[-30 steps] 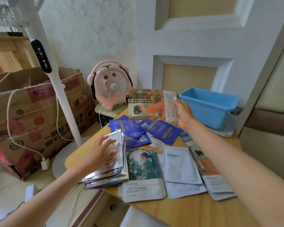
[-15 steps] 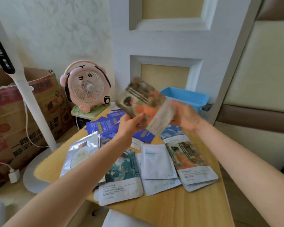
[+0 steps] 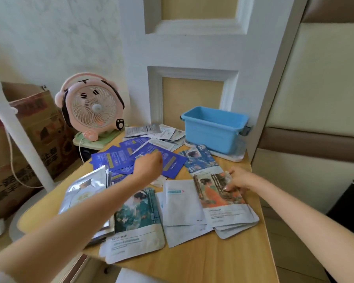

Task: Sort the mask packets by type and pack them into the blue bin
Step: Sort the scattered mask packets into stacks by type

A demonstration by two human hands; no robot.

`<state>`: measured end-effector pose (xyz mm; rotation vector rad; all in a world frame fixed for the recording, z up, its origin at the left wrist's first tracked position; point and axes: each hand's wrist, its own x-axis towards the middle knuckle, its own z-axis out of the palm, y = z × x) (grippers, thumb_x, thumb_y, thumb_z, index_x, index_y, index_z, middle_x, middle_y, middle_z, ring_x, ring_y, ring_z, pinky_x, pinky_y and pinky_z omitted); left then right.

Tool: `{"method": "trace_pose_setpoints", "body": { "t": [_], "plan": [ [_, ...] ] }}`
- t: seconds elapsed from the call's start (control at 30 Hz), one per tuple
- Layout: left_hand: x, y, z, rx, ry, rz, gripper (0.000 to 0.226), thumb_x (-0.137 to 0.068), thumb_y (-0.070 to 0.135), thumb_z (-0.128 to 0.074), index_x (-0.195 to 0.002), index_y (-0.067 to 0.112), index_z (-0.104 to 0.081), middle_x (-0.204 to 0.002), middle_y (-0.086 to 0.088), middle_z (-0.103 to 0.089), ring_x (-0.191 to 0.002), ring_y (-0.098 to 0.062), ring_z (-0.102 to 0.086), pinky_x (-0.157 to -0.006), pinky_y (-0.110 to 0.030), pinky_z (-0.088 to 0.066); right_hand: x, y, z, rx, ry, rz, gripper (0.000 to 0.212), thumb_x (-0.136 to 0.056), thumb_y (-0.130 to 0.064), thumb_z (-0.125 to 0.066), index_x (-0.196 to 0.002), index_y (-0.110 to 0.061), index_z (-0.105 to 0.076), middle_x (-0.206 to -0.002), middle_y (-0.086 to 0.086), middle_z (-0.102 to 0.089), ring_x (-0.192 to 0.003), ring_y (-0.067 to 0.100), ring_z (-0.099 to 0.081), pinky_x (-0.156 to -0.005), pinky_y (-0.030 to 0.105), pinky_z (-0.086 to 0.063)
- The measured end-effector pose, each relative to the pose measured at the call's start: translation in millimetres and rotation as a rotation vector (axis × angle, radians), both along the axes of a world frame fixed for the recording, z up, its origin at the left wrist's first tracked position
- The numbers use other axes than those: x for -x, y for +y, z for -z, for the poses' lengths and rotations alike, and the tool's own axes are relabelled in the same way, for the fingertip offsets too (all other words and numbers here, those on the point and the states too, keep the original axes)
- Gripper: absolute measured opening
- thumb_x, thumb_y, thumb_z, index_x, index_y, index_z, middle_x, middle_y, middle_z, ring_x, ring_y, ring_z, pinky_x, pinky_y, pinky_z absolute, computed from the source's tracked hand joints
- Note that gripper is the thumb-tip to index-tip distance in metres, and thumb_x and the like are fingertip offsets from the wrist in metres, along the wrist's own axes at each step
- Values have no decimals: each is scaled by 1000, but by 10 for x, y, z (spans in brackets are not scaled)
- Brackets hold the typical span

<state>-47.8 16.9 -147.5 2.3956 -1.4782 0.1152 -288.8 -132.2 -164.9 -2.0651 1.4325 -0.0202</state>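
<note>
My right hand (image 3: 238, 179) is pressing spread fingers on the orange-lady mask packet (image 3: 219, 198) near the table's right edge; my left hand (image 3: 148, 165), fingers curled together, is reaching over the dark blue packets (image 3: 119, 158)

L hand (image 3: 148, 165) fisted, R hand (image 3: 238, 179) flat, fingers spread.

Left hand (image 3: 149, 164) over dark blue packets (image 3: 131, 158), right hand (image 3: 238, 179) pressing orange-print packet (image 3: 217, 198), blue bin (image 3: 214, 128) behind, wooden table (image 3: 192, 260).

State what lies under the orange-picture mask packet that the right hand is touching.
Under the orange-picture mask packet the edges of similar white-bottomed packets stick out, stacked on the wooden table. Their fronts are covered, so their pictures and count cannot be told. The right hand rests on top.
</note>
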Motion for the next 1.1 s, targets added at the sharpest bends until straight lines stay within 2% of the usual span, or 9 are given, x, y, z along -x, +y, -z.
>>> {"method": "trace_pose_setpoints", "body": {
  "t": [0.07, 0.13, 0.33, 0.43, 0.6, 0.67, 0.8, 1.0, 1.1],
  "plan": [
    [-246, -48, 30, -100, -120, 5, 27, -87, 3, -45, -114, 9, -49, -116, -12, -55, -108, -30, -50, -78, -37, -43, -71, -15, 27, 241, 133, -64, 83, -66, -28, -82, -134, -12, -39, -133, 10, -50, -117, 27, -53, -92, 42, -49],
    [-436, -120, 95, -152, -173, -49, 39, -84, 6, -53, -122, 5, -42, -125, -16, -46, -116, -33, -42, -92, -39, -41, -168, 15, -44, 343, 64, -109, 77, -72, -32, -77, -136, -17, -38, -135, 9, -45, -121, 25, -49, -95, 39, -46],
    [-698, -353, 265, -94, 408, -323, 79, -80, 35, -70, -138, 10, -23, -144, -22, -27, -130, -41, -31, -105, -48, -36, -491, 212, -78, 386, -91, -333, 33, -82, -26, -66, -114, -22, -60, -119, 2, -58, -103, 14, -54, -86, 28, -43],
    [-753, -387, 280, -80, 438, -368, 80, -79, 42, -69, -139, 10, -28, -146, -20, -28, -133, -37, -29, -107, -47, -34, -652, 354, -57, 369, -155, -401, 23, -85, -24, -63, -108, -23, -64, -109, -3, -58, -94, 11, -53, -81, 25, -42],
    [-799, -275, 255, -348, 68, 89, 78, -75, 52, -69, -140, 26, -34, -153, -6, -20, -140, -30, -16, -112, -52, -20, -1112, 580, 10, 344, -245, -572, 24, -86, -19, -60, -107, -20, -71, -113, -2, -66, -107, 14, -58, -91, 27, -44],
    [-843, -218, 219, -489, 116, 180, 85, -78, 49, -67, -146, 29, -21, -158, -2, -4, -144, -30, -4, -114, -57, -14, -1327, 684, 59, 319, -202, -649, 31, -87, -27, -60, -117, -20, -66, -120, 2, -63, -114, 18, -56, -96, 34, -45],
    [-939, -179, 191, -580, 182, 200, 99, -77, 45, -70, -149, 20, -8, -159, -2, 5, -146, -25, -5, -117, -45, -18, -1672, 761, 121, 366, 47, -683, 50, -80, -41, -64, -122, -14, -55, -130, 9, -50, -121, 29, -49, -96, 40, -44],
    [-1007, -145, 112, -568, 294, 268, 76, -87, 34, -59, -149, 27, -15, -159, 3, -1, -143, -22, -20, -114, -39, -25, -1902, 876, 97, 634, 168, -718, 35, -88, -10, -54, -121, -4, -44, -119, 19, -57, -111, 35, -55, -85, 39, -45],
    [-1069, -92, 115, -577, 302, 327, 70, -90, 26, -58, -148, 33, -19, -159, 8, 0, -145, -17, -14, -115, -38, -19, -1952, 868, 148, 795, 210, -755, 25, -93, -4, -42, -117, -4, -48, -115, 18, -61, -105, 35, -59, -81, 40, -46]
  ]
}}
